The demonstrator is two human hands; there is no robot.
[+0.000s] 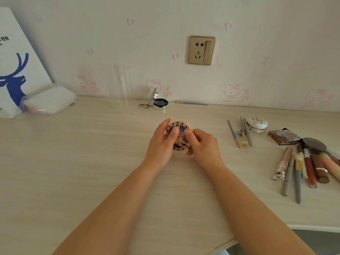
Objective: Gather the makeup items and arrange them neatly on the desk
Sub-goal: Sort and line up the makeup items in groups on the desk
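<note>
1. Fingers: we record both hands at the middle of the counter, with the fingers of the left hand and the right hand curled around one round pink compact with a dark pattern, held between them just above the surface.
2. Behind the hands, near the wall: we list an open round silver case with its lid up and a ring attached, a clear cylinder, and a thin pencil lying along the wall.
3. Right of the hands: we count three slim brushes side by side, touching a small white floral pot.
4. Further right: a brown palette, a dark round mirror, and a loose cluster of tubes, pencils and brushes.
5. Far left: a white bag with a blue deer against the wall, with a packet of white pads beside it.
6. On the wall: a gold socket plate.
</note>
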